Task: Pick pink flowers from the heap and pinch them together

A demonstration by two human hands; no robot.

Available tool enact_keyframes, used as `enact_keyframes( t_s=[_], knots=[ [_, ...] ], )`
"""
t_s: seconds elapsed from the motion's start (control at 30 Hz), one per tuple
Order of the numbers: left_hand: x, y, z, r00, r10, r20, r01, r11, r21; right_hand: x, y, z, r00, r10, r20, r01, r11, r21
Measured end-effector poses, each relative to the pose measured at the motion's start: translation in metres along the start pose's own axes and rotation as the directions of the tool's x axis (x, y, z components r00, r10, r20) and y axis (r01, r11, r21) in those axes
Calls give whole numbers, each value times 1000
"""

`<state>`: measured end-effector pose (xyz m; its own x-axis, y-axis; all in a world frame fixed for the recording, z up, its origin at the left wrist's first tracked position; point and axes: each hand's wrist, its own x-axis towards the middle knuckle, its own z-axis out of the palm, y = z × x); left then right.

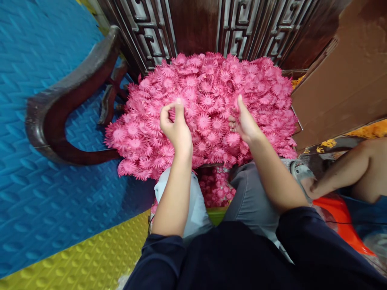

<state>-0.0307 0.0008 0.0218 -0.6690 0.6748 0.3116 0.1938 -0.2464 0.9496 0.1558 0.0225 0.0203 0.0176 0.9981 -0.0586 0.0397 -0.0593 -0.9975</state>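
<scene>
"What do we have at the far left?"

"A blue mat (30, 60) with a yellow mat (90, 249) along its near side, and over the blue one a dark wooden armrest (42, 125), curving up to the left edge of the pink flowers (208, 100)."

"And our left hand (176, 125)?"

"Over the left half of the flowers, thumb and forefinger pressed together at the tips in a ring. We can't tell whether a petal is caught between them."

"The middle?"

"The flowers are heaped in front of our knees, before a carved wooden panel (195, 24). More of them show lower down, between our legs."

"Our right hand (243, 123)?"

"Over the right half, thumb spread away from the curled fingers. We see nothing in it."

"Farther right?"

"A brown cardboard sheet (344, 76) beside the heap, then another person's bare leg (341, 173) and shoe (300, 173), with orange flowers (367, 129) behind and something red (344, 221) below."
</scene>
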Motion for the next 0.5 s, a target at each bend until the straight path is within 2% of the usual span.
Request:
enact_keyframes(
  t_s=[0.1, 0.2, 0.33, 0.5],
  knots=[
    [-5, 3, 2, 997, -29, 70, 30, 999, -18, 2, -3, -7, 983, 183, 18, -184, 976, 115],
    [-8, 7, 3, 993, -43, 109, 48, 998, -46, -1, -10, -8, 975, 218, -39, -206, 958, 199],
    [-11, 11, 5, 990, -44, 134, 55, 995, -83, -7, -17, -3, 974, 183, -135, -148, 961, 234],
    [-14, 14, 5, 986, -47, 161, 58, 996, -63, -12, -19, 2, 995, 65, -78, -47, 977, 208]
  ],
)
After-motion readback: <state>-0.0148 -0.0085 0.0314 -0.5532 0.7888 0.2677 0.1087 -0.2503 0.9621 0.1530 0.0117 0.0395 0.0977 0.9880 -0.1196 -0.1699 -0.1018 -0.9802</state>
